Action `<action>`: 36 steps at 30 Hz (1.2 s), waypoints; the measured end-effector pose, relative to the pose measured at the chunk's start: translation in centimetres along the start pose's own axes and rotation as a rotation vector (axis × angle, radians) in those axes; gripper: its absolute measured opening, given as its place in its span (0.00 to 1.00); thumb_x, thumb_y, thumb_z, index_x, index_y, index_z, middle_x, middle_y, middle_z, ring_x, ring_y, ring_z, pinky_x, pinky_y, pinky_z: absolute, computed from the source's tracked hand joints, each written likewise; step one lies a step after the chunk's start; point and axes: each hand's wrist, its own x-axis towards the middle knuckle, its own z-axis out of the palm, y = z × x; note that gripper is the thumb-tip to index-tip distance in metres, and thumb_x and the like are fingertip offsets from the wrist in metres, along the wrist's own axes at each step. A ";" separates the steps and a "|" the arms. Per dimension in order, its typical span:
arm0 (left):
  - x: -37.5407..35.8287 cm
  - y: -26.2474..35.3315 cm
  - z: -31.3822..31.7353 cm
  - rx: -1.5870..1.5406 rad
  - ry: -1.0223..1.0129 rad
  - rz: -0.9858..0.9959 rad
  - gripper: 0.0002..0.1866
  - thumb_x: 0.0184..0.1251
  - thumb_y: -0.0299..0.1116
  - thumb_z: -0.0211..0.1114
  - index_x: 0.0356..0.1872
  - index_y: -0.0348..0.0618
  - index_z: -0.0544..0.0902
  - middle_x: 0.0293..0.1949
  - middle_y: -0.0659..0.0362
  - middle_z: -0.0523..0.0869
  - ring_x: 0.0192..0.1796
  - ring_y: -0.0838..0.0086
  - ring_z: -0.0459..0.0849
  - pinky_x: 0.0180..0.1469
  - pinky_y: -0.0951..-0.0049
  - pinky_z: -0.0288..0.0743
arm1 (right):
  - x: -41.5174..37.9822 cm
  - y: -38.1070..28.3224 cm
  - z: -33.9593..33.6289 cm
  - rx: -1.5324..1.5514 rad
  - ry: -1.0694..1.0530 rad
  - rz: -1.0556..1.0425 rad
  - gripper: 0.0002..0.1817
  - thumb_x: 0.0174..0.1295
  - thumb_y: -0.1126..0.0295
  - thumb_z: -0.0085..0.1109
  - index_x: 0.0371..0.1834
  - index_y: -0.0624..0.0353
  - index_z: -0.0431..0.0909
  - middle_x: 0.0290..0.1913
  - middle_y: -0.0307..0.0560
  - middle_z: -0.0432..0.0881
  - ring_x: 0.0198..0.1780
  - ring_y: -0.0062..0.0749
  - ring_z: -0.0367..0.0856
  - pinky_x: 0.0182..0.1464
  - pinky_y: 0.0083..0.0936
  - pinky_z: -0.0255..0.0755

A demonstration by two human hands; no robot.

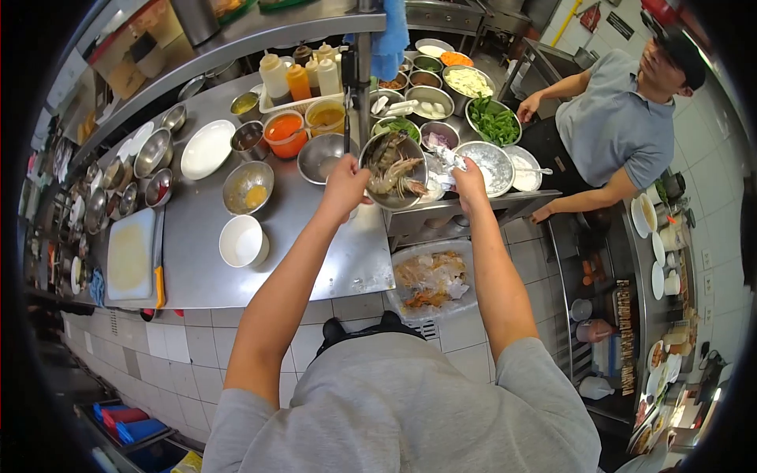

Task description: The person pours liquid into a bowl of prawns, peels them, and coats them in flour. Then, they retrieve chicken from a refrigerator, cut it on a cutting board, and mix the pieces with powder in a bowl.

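A metal bowl holding several raw, shell-on shrimp is tilted toward me near the middle of the view. My left hand is closed on the left side of its rim. On the bowl's other side, my right hand pinches a crumpled, shiny whitish wrap; what it is exactly I cannot tell. Just beyond that hand stands a metal bowl of white powder, with a smaller bowl of white powder and a spoon beside it.
Steel counter bears a white bowl, a bowl with yellow egg, sauce tubs, squeeze bottles and a cutting board. Ingredient bowls crowd the right. A scrap bin sits below; a person stands at right.
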 end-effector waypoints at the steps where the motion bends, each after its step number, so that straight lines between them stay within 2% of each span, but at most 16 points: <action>1: 1.1 0.4 0.8 0.007 -0.007 0.006 0.07 0.63 0.31 0.60 0.35 0.41 0.71 0.35 0.58 0.75 0.37 0.72 0.81 0.30 0.66 0.82 | 0.0 -0.1 -0.1 -0.004 -0.005 0.000 0.22 0.57 0.76 0.53 0.57 0.62 0.74 0.36 0.44 0.81 0.29 0.24 0.76 0.28 0.23 0.69; 4: 3.5 1.0 2.8 0.295 0.045 0.159 0.07 0.59 0.27 0.60 0.31 0.38 0.71 0.33 0.53 0.74 0.38 0.65 0.81 0.37 0.63 0.82 | 0.3 0.4 0.1 -0.145 0.007 -0.022 0.22 0.56 0.75 0.54 0.56 0.63 0.74 0.36 0.46 0.81 0.29 0.26 0.76 0.28 0.25 0.69; 6: 4.2 1.0 3.9 0.669 0.176 0.534 0.08 0.54 0.25 0.60 0.32 0.34 0.71 0.38 0.46 0.76 0.44 0.53 0.79 0.48 0.60 0.77 | 0.3 0.3 0.4 -0.181 0.019 -0.030 0.22 0.54 0.74 0.55 0.56 0.65 0.74 0.37 0.50 0.82 0.32 0.31 0.79 0.32 0.28 0.72; 7: 4.5 0.9 4.3 0.629 0.163 0.538 0.08 0.52 0.24 0.59 0.34 0.34 0.75 0.48 0.43 0.76 0.50 0.45 0.76 0.55 0.54 0.71 | 0.2 0.3 0.5 -0.222 0.013 -0.036 0.23 0.54 0.75 0.55 0.56 0.65 0.74 0.39 0.51 0.82 0.34 0.33 0.80 0.35 0.29 0.73; 9: 4.7 1.0 5.0 0.676 0.164 0.604 0.08 0.52 0.23 0.59 0.35 0.35 0.74 0.49 0.44 0.76 0.51 0.46 0.76 0.54 0.54 0.72 | 0.3 0.1 0.5 -0.310 -0.014 -0.034 0.23 0.53 0.74 0.56 0.56 0.66 0.75 0.45 0.57 0.83 0.43 0.43 0.82 0.47 0.32 0.74; 13: 4.2 1.3 5.7 0.806 0.213 0.803 0.09 0.52 0.21 0.60 0.35 0.38 0.74 0.54 0.48 0.76 0.56 0.49 0.75 0.53 0.55 0.76 | 0.0 0.4 0.9 -0.493 0.123 -0.206 0.25 0.52 0.73 0.57 0.57 0.67 0.74 0.49 0.65 0.82 0.52 0.55 0.81 0.55 0.37 0.73; 20: 4.5 2.6 3.2 0.752 0.382 0.902 0.08 0.52 0.20 0.59 0.32 0.36 0.70 0.58 0.46 0.74 0.58 0.48 0.73 0.58 0.58 0.71 | 0.0 -0.3 -0.2 -0.503 0.258 -0.321 0.27 0.53 0.74 0.56 0.59 0.67 0.72 0.51 0.69 0.80 0.55 0.59 0.79 0.59 0.39 0.70; 22: 4.1 2.1 2.0 0.489 0.413 0.766 0.08 0.52 0.22 0.59 0.31 0.37 0.69 0.57 0.40 0.74 0.57 0.46 0.73 0.54 0.61 0.76 | 0.9 0.3 -1.1 -0.372 0.282 -0.386 0.27 0.53 0.74 0.56 0.59 0.66 0.72 0.52 0.68 0.80 0.55 0.58 0.79 0.59 0.37 0.70; 24: 2.8 1.2 0.7 0.530 0.446 0.734 0.07 0.57 0.25 0.59 0.30 0.39 0.67 0.51 0.42 0.76 0.52 0.54 0.77 0.48 0.63 0.80 | -0.3 -1.9 -1.4 -0.067 0.146 -0.261 0.25 0.56 0.78 0.53 0.61 0.64 0.71 0.50 0.53 0.82 0.51 0.36 0.82 0.52 0.28 0.74; 26: -0.9 1.7 -0.3 -0.158 0.166 -0.014 0.08 0.63 0.28 0.59 0.33 0.42 0.68 0.44 0.53 0.77 0.44 0.66 0.79 0.39 0.64 0.82 | -2.7 -5.3 -0.8 0.179 -0.015 -0.224 0.25 0.58 0.82 0.51 0.61 0.62 0.72 0.49 0.46 0.82 0.48 0.26 0.81 0.49 0.22 0.74; 27: -2.4 1.5 -0.8 -0.161 0.180 -0.021 0.08 0.63 0.28 0.59 0.33 0.42 0.68 0.44 0.53 0.77 0.44 0.66 0.79 0.39 0.64 0.82 | -4.0 -6.8 -0.3 0.175 -0.028 -0.218 0.25 0.58 0.82 0.51 0.61 0.62 0.72 0.49 0.46 0.82 0.48 0.26 0.81 0.49 0.22 0.74; 29: -5.2 0.7 -2.1 -0.302 0.072 -0.104 0.09 0.67 0.31 0.59 0.34 0.45 0.67 0.37 0.61 0.73 0.38 0.75 0.77 0.33 0.67 0.82 | -6.0 -8.8 1.0 0.190 -0.371 -0.167 0.24 0.59 0.82 0.50 0.61 0.61 0.72 0.50 0.44 0.82 0.45 0.23 0.81 0.48 0.20 0.74; 32: -8.3 -2.7 -4.4 -0.373 0.026 -0.266 0.08 0.66 0.31 0.59 0.35 0.45 0.67 0.36 0.60 0.73 0.38 0.73 0.76 0.33 0.66 0.82 | -9.7 -10.6 4.7 -0.289 -0.584 -0.045 0.27 0.54 0.80 0.56 0.61 0.60 0.73 0.48 0.45 0.82 0.46 0.26 0.81 0.48 0.22 0.76; 34: -11.0 -3.1 -5.3 -0.390 0.035 -0.298 0.08 0.66 0.30 0.59 0.36 0.45 0.67 0.36 0.60 0.73 0.38 0.73 0.76 0.33 0.66 0.82 | -9.2 -6.7 7.3 -0.581 -0.831 -0.408 0.27 0.52 0.79 0.57 0.60 0.61 0.73 0.49 0.54 0.83 0.48 0.39 0.83 0.51 0.30 0.76; 35: -12.3 -3.4 -5.6 -0.401 0.037 -0.327 0.07 0.66 0.30 0.59 0.36 0.45 0.68 0.35 0.60 0.74 0.38 0.73 0.76 0.33 0.66 0.82 | -11.3 -8.1 8.7 -0.646 -0.910 -0.236 0.27 0.51 0.78 0.58 0.59 0.61 0.74 0.49 0.58 0.82 0.50 0.45 0.82 0.53 0.32 0.76; 36: -13.3 -4.7 -6.3 -0.409 0.057 -0.352 0.07 0.66 0.29 0.59 0.36 0.46 0.68 0.36 0.59 0.75 0.39 0.73 0.77 0.33 0.66 0.82 | -11.1 -4.7 9.9 -0.716 -0.902 -0.449 0.27 0.51 0.80 0.57 0.59 0.59 0.75 0.50 0.56 0.81 0.50 0.42 0.82 0.53 0.31 0.76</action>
